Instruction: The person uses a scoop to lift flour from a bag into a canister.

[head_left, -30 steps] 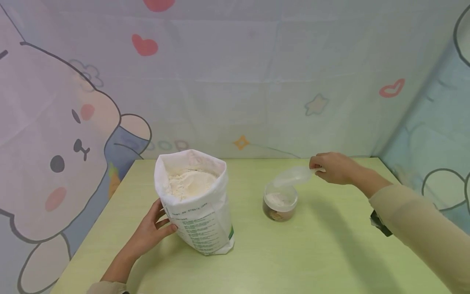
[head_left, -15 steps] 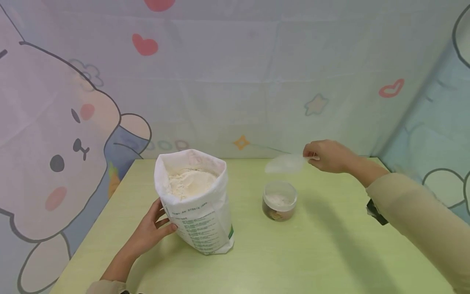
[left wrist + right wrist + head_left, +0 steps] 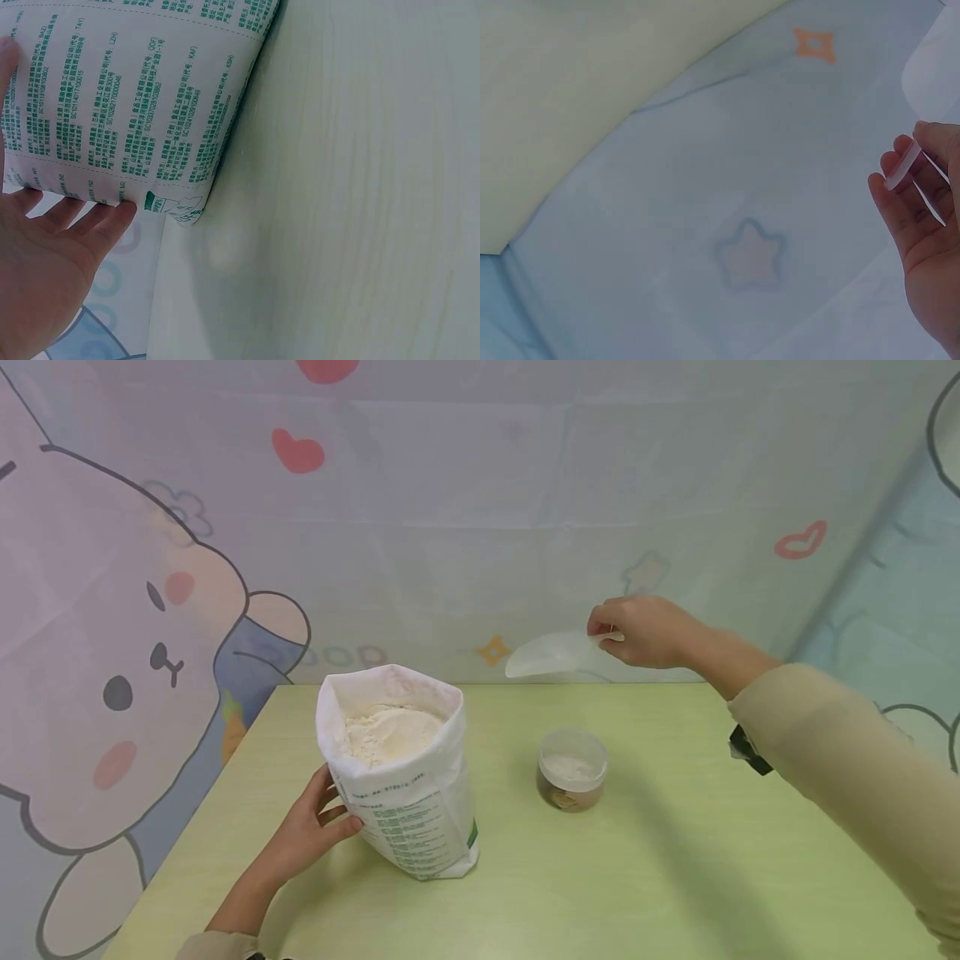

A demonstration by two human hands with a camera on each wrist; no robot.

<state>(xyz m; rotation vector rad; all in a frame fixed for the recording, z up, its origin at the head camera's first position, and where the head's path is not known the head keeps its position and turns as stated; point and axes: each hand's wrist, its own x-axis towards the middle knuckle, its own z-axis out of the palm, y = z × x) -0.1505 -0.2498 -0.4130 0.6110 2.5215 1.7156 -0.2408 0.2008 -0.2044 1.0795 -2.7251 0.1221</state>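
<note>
A white flour bag [image 3: 420,814] with green print stands open-topped on the table, full of pale flour [image 3: 393,733]. My left hand [image 3: 303,839] holds its left side, thumb on the printed front and fingers spread along the side; the left wrist view shows the fingertips [image 3: 124,214] against the bag's edge. Up in the air at the back, my right hand [image 3: 648,631] pinches the handle of a translucent plastic scoop [image 3: 551,653], its bowl pointing left. Below the scoop, a clear round jar [image 3: 572,797] with a brown lower part holds white powder [image 3: 570,768].
The light green table [image 3: 540,893] ends at the back against a printed cloth [image 3: 465,552] with hearts, a star and a cartoon animal. The same cloth continues on the right side. The jar stands right of the bag, with a gap between them.
My right hand has lifted the scoop from over the jar, up and to the left, and its bowl has levelled out. The left hand, the bag and the jar stay put.
</note>
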